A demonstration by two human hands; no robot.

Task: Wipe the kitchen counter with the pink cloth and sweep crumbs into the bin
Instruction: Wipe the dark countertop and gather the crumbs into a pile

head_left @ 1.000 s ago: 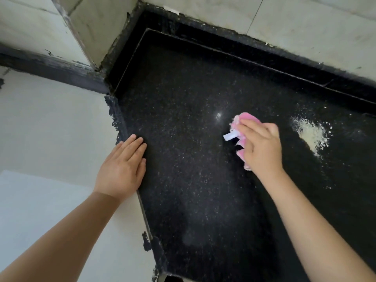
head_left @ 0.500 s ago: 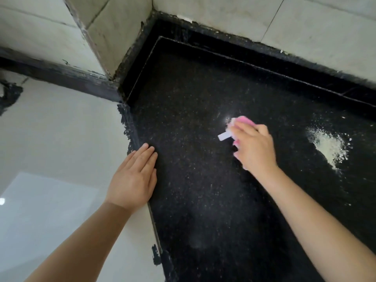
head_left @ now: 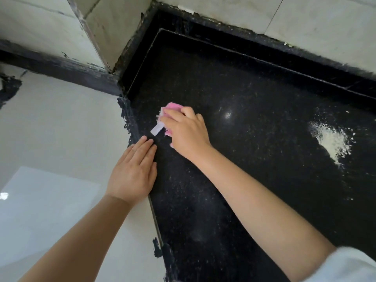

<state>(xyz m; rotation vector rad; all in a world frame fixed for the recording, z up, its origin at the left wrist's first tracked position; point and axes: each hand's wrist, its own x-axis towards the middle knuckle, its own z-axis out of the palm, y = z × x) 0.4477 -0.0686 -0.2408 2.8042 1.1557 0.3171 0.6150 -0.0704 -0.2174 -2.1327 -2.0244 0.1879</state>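
Observation:
A black speckled counter (head_left: 254,180) fills the right of the head view. My right hand (head_left: 186,132) grips a bunched pink cloth (head_left: 173,107) with a white tag and presses it on the counter close to the left edge. My left hand (head_left: 133,169) lies flat with straight fingers on that left edge, its fingertips just below the cloth's tag. A pile of pale crumbs (head_left: 330,139) sits on the counter far to the right of the cloth. No bin is in view.
A tiled wall (head_left: 305,23) rises behind the counter, and a tiled pillar (head_left: 114,27) stands at the back left corner. Pale floor (head_left: 50,190) lies below the counter's left edge. Fine white specks are scattered over the counter.
My right hand has slid the pink cloth left across the counter, from near the middle to the left edge. My left hand stays on the edge.

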